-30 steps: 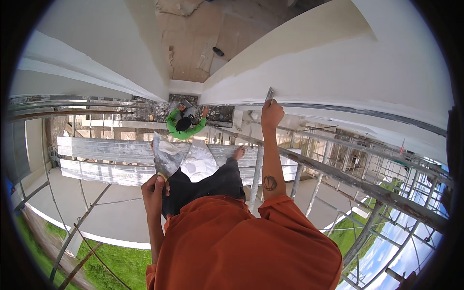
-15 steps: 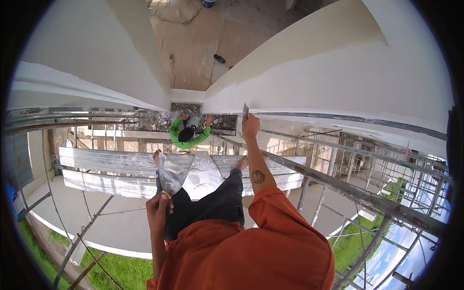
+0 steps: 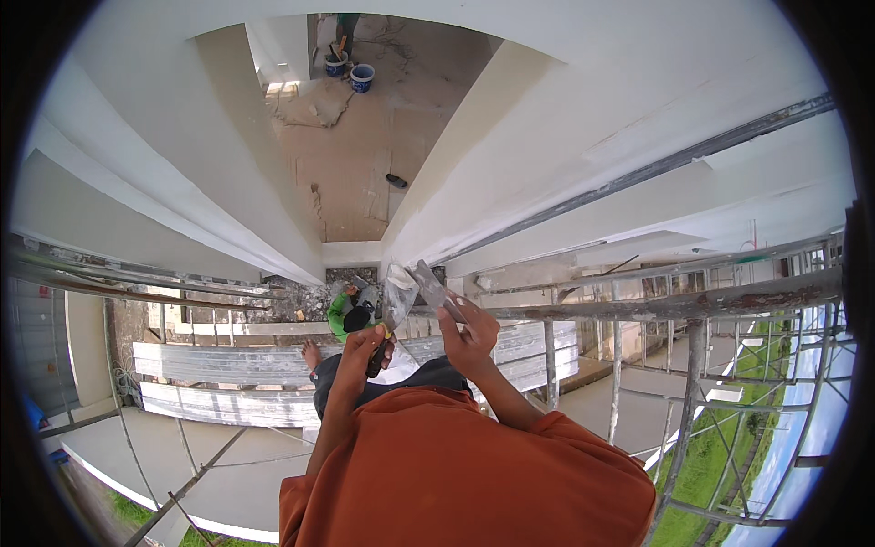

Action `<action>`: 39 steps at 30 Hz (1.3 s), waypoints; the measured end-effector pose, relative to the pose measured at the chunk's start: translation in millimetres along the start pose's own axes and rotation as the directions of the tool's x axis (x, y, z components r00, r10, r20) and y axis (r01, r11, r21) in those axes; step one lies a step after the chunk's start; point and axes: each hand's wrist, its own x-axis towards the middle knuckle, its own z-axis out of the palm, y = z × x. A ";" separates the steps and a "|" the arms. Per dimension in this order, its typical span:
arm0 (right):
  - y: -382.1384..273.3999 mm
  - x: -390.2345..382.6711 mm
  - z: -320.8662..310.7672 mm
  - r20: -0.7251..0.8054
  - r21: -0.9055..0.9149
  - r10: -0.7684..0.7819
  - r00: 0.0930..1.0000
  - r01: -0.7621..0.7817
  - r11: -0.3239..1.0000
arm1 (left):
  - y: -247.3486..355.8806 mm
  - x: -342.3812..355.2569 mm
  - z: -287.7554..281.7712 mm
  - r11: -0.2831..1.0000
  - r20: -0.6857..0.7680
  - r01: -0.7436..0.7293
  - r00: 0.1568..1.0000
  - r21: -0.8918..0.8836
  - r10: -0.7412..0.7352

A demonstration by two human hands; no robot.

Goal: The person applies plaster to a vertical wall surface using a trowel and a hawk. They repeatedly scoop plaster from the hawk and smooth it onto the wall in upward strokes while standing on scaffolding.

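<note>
My left hand (image 3: 363,357) is closed round the dark handle, with yellow at its collar, of a wide putty knife (image 3: 399,305), white filler on its blade. My right hand (image 3: 469,333) grips a flat metal scraper (image 3: 433,285), its blade beside or touching the wide one; contact is hard to tell. Both tools are raised in front of my orange shirt, over the metal planks (image 3: 210,363). A white wall with a grey strip (image 3: 638,164) rises on the right.
Scaffold rails (image 3: 729,301) run along the right. Below, a co-worker in green (image 3: 342,314) crouches on a rubble-strewn ledge (image 3: 301,296). Deeper in, another person (image 3: 346,27) stands by two buckets (image 3: 362,77), and a dark sandal (image 3: 396,180) lies on the floor.
My view has tilted up into the room. My right hand has left the wall's strip and come down and inward to the wide knife, which has moved rightward to meet it.
</note>
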 end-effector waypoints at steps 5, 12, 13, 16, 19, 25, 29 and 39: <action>22.0 9.6 -41.3 0.310 -0.001 -0.311 0.899 0.327 0.945 | 19.8 -16.3 5.7 0.966 0.034 -0.152 0.988 0.207 0.149; 82.1 -14.3 -81.0 0.328 -0.087 -0.036 0.944 0.068 0.994 | 51.2 -27.6 30.6 0.828 0.038 -0.357 0.925 0.433 0.379; 76.2 -16.4 -80.5 0.141 0.221 0.169 0.975 -0.198 0.955 | 56.5 -28.0 38.4 0.771 -0.020 -0.359 0.901 0.526 0.433; 50.5 -19.9 -69.7 0.069 0.883 0.630 0.774 -0.342 0.323 | 53.7 -17.1 55.7 0.529 -0.026 -0.517 0.697 0.673 0.716; 48.5 -33.6 -37.5 0.229 0.962 0.597 0.769 -0.272 -0.018 | 46.9 -12.5 72.3 0.426 0.046 -0.539 0.657 0.727 0.752; 19.4 -12.0 -1.2 0.326 0.945 0.627 0.708 -0.268 -0.190 | 42.9 -11.8 87.7 -0.048 0.331 -0.521 0.466 0.852 0.821; 20.0 -7.8 -38.0 0.199 0.959 0.580 0.790 -0.280 0.052 | 53.5 -14.0 54.3 -0.245 0.391 -0.311 0.617 0.918 0.683; 2.3 -31.2 -79.7 -0.088 0.108 -0.216 0.972 0.225 0.968 | 50.3 -13.9 35.6 0.913 0.107 -0.069 0.994 0.401 0.028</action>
